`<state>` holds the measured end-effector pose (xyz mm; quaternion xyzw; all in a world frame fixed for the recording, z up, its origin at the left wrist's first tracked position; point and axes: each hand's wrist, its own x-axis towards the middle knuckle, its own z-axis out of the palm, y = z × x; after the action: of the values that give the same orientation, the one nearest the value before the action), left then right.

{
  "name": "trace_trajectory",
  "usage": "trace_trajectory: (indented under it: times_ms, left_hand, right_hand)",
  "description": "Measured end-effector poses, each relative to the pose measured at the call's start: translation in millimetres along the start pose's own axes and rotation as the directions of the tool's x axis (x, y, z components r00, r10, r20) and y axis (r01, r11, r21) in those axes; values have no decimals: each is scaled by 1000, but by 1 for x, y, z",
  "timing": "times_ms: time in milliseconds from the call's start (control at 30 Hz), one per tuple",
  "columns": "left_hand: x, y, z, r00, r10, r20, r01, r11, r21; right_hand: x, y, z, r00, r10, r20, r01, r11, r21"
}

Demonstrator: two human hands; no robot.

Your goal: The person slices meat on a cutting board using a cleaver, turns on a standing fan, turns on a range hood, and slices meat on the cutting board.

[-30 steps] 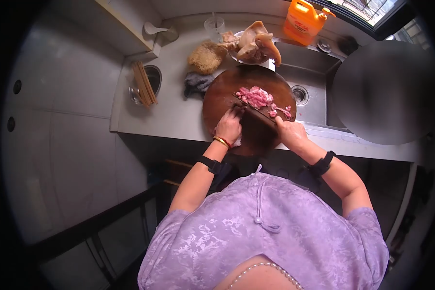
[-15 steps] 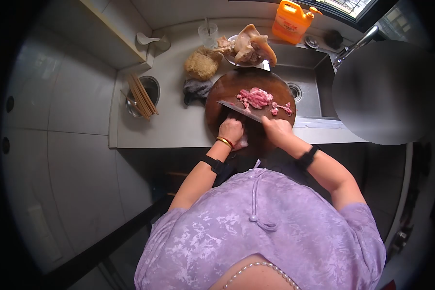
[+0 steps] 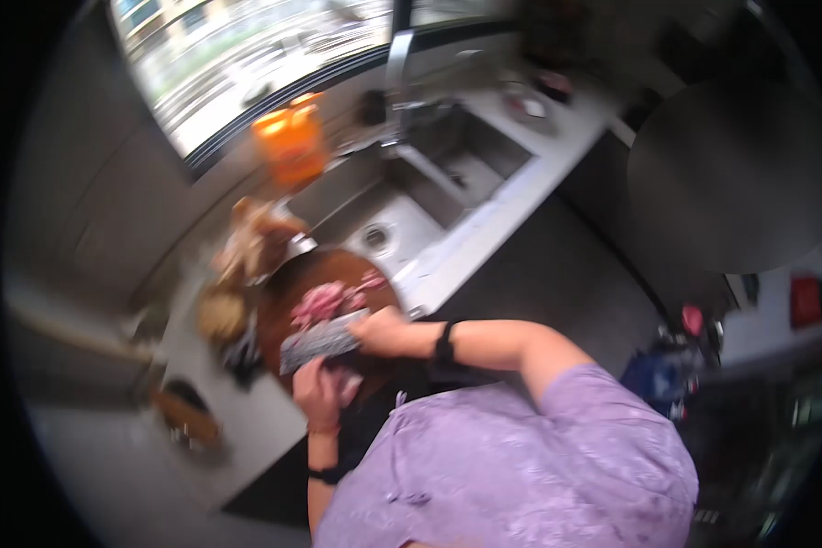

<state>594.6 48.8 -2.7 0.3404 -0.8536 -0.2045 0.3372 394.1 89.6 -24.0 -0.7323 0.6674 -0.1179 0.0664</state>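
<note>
A broad-bladed knife [image 3: 323, 342] lies over the round wooden board [image 3: 283, 300], its blade face up. My right hand [image 3: 382, 331] is closed round its handle. At the board's near edge my left hand [image 3: 316, 393] has its fingers wrapped round a pale piece of meat [image 3: 345, 384], partly hidden by the hand. The fingertips are close to the blade's lower edge. Cut pink meat [image 3: 324, 301] lies in a heap just beyond the knife, with smaller bits towards the right. The view is blurred by motion.
Behind the board are a heap of pale meat [image 3: 258, 239] and an orange jug [image 3: 290, 142]. A double sink [image 3: 374, 205] with a faucet [image 3: 396, 82] is beyond, to the right. A tan bundle [image 3: 221, 313] and a dark cloth [image 3: 242, 358] sit left of the board.
The camera has swung to the right, so the board appears lower left and more of the sink and window shows. The knife blade has turned flatter, its broad face now visible.
</note>
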Motion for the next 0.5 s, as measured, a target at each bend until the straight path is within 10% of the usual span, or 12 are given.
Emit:
trace_trajectory:
  times_ms: [200,500]
  left_hand:
    - [8,-5,-3,980,-176,98,187,975,-116]
    - [35,69,62,981,-162,108,184,953,-241]
  right_hand:
    - [-15,-11,15,1000,-3,-4,2,1000,-18]
    - [-125,125,-43,876,132,-463,-92,990,108]
